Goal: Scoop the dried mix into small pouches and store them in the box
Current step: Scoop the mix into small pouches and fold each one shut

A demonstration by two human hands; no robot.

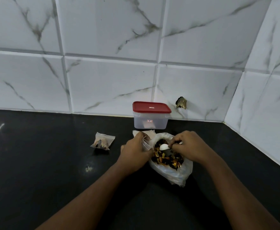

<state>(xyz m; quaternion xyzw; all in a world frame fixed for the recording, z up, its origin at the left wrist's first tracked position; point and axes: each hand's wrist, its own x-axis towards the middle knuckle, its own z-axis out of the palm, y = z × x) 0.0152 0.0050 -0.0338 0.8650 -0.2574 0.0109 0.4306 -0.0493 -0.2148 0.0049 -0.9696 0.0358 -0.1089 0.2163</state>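
Pinching the handle of a small white spoon [163, 146] between the thumb and fingertips of my right hand [187, 145], I have its bowl over the dried mix [167, 159]. I cannot tell whether it touches the pieces. The mix, dark bits with orange and yellow ones, lies in an open clear plastic bag [174, 175] on the black worktop [53, 163], in front of me and slightly to the right.

My left hand [136, 151] is curled around a thin translucent pouch [145, 142], gripping it right against the bag's left edge. Just behind that hand lies a small stack of flat pouches [146, 132]. To the left, apart from the bag, a filled pouch [102, 141] sits on the worktop with dark mix showing through it.

Behind the stack, against the white marble-patterned tiled wall [102, 80], stands the box [151, 123]. It is clear plastic with its red lid [151, 107] on. To its right, a dark broken hole [181, 102] shows in the tile.
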